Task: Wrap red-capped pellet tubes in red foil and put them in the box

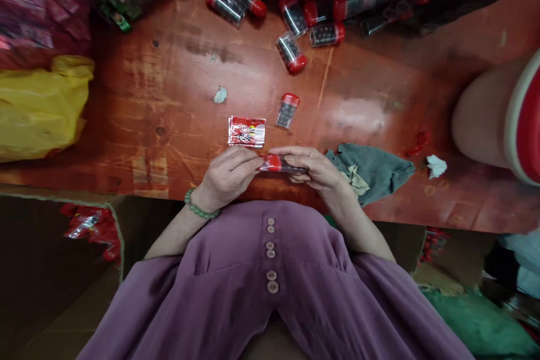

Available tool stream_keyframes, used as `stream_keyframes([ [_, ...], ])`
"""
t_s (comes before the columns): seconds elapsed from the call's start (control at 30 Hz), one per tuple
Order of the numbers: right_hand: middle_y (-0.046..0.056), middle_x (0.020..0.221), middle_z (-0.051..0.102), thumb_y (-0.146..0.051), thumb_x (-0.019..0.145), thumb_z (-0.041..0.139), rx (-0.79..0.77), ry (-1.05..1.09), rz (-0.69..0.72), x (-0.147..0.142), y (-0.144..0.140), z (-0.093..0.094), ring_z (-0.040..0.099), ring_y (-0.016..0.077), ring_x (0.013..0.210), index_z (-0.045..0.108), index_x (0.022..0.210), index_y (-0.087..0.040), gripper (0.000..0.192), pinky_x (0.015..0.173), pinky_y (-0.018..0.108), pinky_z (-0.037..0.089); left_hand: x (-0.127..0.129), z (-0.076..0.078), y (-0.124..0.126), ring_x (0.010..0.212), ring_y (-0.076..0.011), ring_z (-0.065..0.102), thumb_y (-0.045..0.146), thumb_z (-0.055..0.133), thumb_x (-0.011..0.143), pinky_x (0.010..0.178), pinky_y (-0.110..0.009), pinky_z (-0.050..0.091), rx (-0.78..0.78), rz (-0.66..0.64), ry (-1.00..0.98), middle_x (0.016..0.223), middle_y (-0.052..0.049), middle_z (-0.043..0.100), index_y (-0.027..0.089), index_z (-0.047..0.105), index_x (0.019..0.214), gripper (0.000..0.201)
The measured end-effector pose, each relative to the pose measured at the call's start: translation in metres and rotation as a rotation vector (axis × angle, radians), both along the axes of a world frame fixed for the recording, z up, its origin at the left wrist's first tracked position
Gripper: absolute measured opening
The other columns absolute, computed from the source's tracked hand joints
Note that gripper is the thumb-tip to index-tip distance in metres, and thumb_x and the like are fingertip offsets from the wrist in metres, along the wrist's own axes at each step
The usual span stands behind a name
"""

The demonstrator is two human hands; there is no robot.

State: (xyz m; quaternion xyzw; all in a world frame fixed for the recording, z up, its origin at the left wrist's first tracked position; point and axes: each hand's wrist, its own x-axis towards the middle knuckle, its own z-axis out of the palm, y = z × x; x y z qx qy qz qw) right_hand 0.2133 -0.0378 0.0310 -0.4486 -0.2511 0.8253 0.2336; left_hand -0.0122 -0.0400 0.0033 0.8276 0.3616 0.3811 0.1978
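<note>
Low over the table's near edge, both hands meet on a see-through tube with a red cap (273,163), lying sideways, its body dark inside. My left hand (231,173), a green bead bracelet on its wrist, pinches the capped end. Around the dark body close the fingers of my right hand (314,166). Just beyond the left hand lies a small stack of red printed cards (247,132). Another red-capped tube (287,110), filled with dark balls, rests beyond the hands. A grey-green cloth (375,171) lies beside the right hand.
Several more red-capped tubes (291,53) are heaped at the far side. Bags of packets (46,5) and a yellow bag (37,112) stand at left. A bucket (481,118) is at right. Open cardboard boxes (120,230) sit below the table edge, with red pieces inside.
</note>
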Motion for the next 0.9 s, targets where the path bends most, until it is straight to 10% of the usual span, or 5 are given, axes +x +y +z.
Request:
stream_keyframes([
  [0.4,-0.005,0.060,0.042,-0.034,0.086,0.062,0.178,-0.268,-0.067,-0.020,-0.013,0.015,0.029,0.0063,0.048,0.069,0.111,-0.021,0.030,0.043,0.021,0.019,0.000,-0.018,0.002,0.099,-0.0177,0.072,0.018,0.063,0.090,0.084,-0.033,0.059,0.092,-0.082,0.037,0.109,-0.005,0.076,0.023,0.069,0.110,0.021],
  [0.63,-0.001,0.077,0.060,-0.033,0.092,0.056,0.272,-0.325,-0.114,-0.030,-0.018,0.009,0.052,0.0106,0.064,0.064,0.121,-0.023,0.032,0.056,0.023,0.044,-0.006,-0.010,0.006,0.124,-0.0270,0.060,0.029,0.062,0.092,0.105,-0.050,0.047,-0.097,-0.039,0.133,0.121,-0.006,0.071,0.027,0.065,0.119,0.028],
  [0.8,0.004,0.123,0.067,-0.035,0.097,0.050,0.652,-0.530,-0.065,-0.032,-0.017,0.017,0.065,0.0179,0.106,0.057,0.133,-0.024,0.038,0.091,0.034,0.054,0.002,0.016,-0.014,0.143,-0.0315,0.039,0.044,0.076,0.079,0.116,-0.050,0.037,-0.512,0.339,-0.484,0.149,-0.011,0.049,0.027,0.047,0.141,0.070],
  [0.9,0.007,0.131,0.065,-0.030,0.099,0.048,0.956,-0.594,-0.041,-0.037,-0.015,0.017,0.064,0.0187,0.116,0.053,0.136,-0.022,0.039,0.101,0.035,0.052,0.010,0.028,-0.019,0.124,-0.0245,0.060,0.049,0.072,0.081,0.102,-0.036,0.051,-1.029,0.259,-0.972,0.137,-0.011,0.060,0.023,0.058,0.130,0.057],
])
